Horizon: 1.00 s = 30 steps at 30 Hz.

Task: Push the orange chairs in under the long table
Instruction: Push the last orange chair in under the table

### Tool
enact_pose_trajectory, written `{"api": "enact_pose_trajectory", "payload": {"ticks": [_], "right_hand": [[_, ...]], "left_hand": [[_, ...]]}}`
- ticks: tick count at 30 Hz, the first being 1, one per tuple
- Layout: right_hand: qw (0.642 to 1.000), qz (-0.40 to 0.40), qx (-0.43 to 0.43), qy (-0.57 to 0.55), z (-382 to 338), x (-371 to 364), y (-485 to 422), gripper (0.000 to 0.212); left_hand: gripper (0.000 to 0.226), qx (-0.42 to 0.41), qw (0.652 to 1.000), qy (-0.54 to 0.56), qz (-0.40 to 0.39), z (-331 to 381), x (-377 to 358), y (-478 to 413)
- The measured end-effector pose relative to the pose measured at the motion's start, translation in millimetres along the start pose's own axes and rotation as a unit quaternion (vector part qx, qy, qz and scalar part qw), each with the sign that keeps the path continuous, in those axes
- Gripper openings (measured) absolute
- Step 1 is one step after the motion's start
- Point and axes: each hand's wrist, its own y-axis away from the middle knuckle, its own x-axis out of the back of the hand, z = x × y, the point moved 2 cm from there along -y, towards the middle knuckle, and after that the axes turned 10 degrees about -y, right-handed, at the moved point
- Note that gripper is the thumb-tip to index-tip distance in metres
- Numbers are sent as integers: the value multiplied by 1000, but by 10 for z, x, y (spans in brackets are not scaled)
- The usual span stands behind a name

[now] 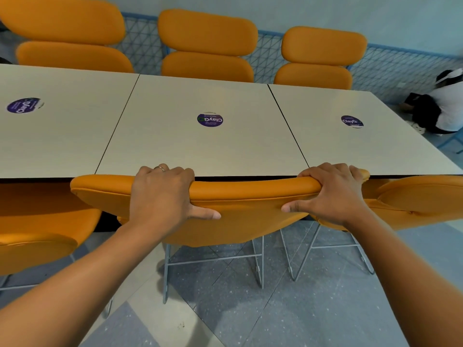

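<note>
An orange chair (pixel 240 194) stands right in front of me, the top of its padded backrest touching the near edge of the long pale table (pixel 200 146). My left hand (pixel 162 194) grips the backrest's top edge left of centre, fingers over the top and thumb on the back. My right hand (pixel 333 191) grips it near the right end in the same way. Another orange chair (pixel 37 229) sits to the left and a third (pixel 421 199) to the right, both close to the table edge.
Three orange chairs (pixel 208 46) line the table's far side before a blue mesh fence (pixel 390 71). Purple round stickers (pixel 210 119) mark the tabletops. A person in white (pixel 448 106) crouches on the floor at far right. Grey wire chair legs (pixel 258 259) stand on the speckled floor.
</note>
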Motion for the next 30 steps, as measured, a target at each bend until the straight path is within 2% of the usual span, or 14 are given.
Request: {"api": "enact_pose_trajectory", "payload": {"ticks": [13, 21, 25, 30], "right_hand": [[999, 8, 29, -15, 121, -29, -106, 96], [1000, 5, 29, -2, 88, -14, -40, 100], [1000, -3, 27, 11, 88, 0, 0, 100], [999, -31, 23, 22, 75, 30, 36, 104]], "left_hand": [[84, 20, 1000, 10, 0, 55, -27, -49], [88, 13, 999, 23, -20, 37, -15, 16], [94, 6, 998, 47, -52, 1, 14, 61], [88, 14, 983, 133, -122, -65, 93, 84]]}}
